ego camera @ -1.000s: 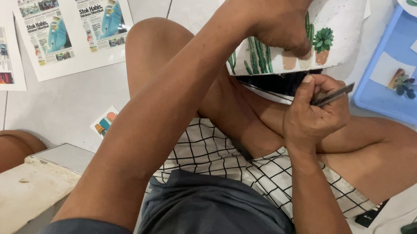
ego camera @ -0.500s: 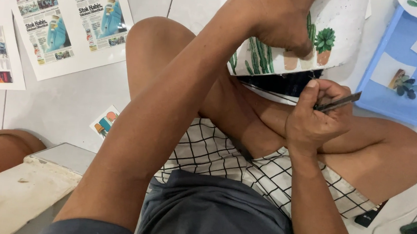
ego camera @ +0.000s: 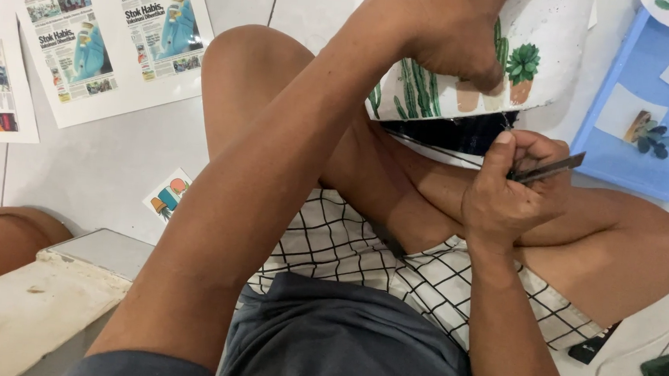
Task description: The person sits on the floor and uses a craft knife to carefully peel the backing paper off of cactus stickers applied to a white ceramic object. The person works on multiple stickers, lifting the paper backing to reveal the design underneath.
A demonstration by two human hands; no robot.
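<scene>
Little has moved: only the blade [ego camera: 549, 168] has tilted slightly at the sheet's edge. Left hand [ego camera: 447, 31] grips the cactus sheet [ego camera: 549, 38] above the knees, fingers closed on it; right hand [ego camera: 506, 196] pinches the blade. Trimming seems underway; next calls for a steady draw along the edge.

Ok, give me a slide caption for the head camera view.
Left hand steadies white cactus-print sheet; right hand holds slim dark metal blade at its edge.
</scene>
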